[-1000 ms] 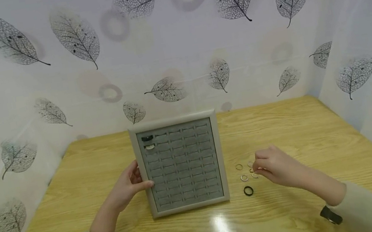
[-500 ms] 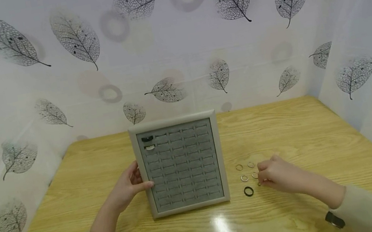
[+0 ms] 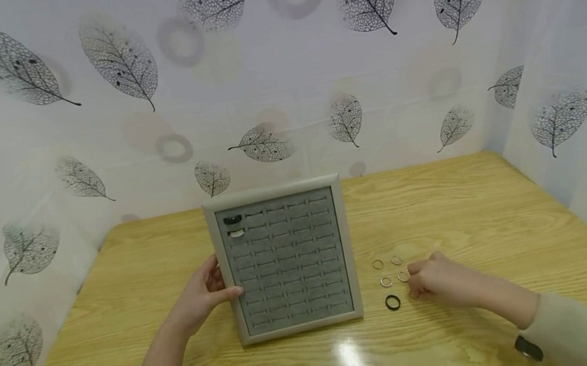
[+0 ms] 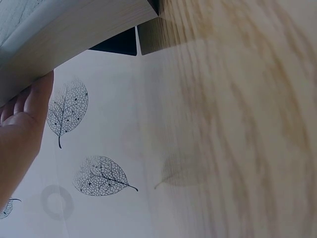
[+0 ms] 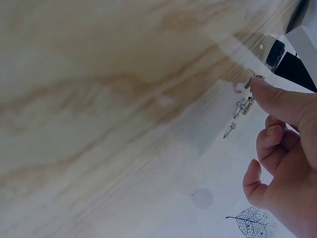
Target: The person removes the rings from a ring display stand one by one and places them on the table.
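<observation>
A ring display board [image 3: 289, 261] with a pale frame and rows of slots in grey padding stands tilted up on the table. My left hand [image 3: 197, 301] grips its left edge, thumb on the front and fingers behind. In the board's left column sit a black ring [image 3: 232, 220] and, below it, a silver ring [image 3: 236, 233]. To the right of the board, my right hand [image 3: 444, 281] is low over the table, thumb and finger pinching a small ring [image 5: 259, 77], mostly hidden by the fingertips. Beside those fingertips lie a silver ring [image 3: 403, 277] and a dark ring [image 3: 392, 303].
More thin rings lie in the same group, among them a gold-toned ring [image 3: 378, 264], a silver ring [image 3: 396, 260] and another silver ring [image 3: 386, 282]. The wooden table [image 3: 448, 202] meets a leaf-patterned cloth [image 3: 277, 82] at the back and sides.
My right hand has come toward the front edge of the table, from the back of the ring group to beside its front right. The left hand and the board stay put.
</observation>
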`<state>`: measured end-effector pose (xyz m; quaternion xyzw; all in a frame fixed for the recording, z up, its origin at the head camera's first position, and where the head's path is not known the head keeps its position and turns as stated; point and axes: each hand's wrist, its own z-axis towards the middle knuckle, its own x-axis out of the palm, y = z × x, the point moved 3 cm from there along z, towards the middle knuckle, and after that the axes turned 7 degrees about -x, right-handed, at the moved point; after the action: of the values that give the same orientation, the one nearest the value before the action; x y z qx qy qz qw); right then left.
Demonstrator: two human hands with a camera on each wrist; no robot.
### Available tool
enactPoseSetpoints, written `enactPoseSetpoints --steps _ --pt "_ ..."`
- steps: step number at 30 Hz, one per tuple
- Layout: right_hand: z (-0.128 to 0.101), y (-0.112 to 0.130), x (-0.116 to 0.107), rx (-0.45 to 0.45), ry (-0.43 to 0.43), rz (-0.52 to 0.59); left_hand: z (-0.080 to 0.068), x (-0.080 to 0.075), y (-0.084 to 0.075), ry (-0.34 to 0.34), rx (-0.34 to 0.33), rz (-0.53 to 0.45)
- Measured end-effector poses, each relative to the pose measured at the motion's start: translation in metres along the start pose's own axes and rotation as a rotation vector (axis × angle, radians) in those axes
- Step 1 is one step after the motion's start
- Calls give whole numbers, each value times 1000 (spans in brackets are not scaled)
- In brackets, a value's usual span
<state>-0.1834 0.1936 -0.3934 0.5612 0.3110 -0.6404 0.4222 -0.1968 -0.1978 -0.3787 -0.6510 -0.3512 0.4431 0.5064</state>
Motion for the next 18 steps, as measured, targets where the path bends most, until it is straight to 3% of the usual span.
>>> enactPoseSetpoints --steps 18 --pt "0 -2 3 16 -4 -48 1 -1 1 10 -2 -7"
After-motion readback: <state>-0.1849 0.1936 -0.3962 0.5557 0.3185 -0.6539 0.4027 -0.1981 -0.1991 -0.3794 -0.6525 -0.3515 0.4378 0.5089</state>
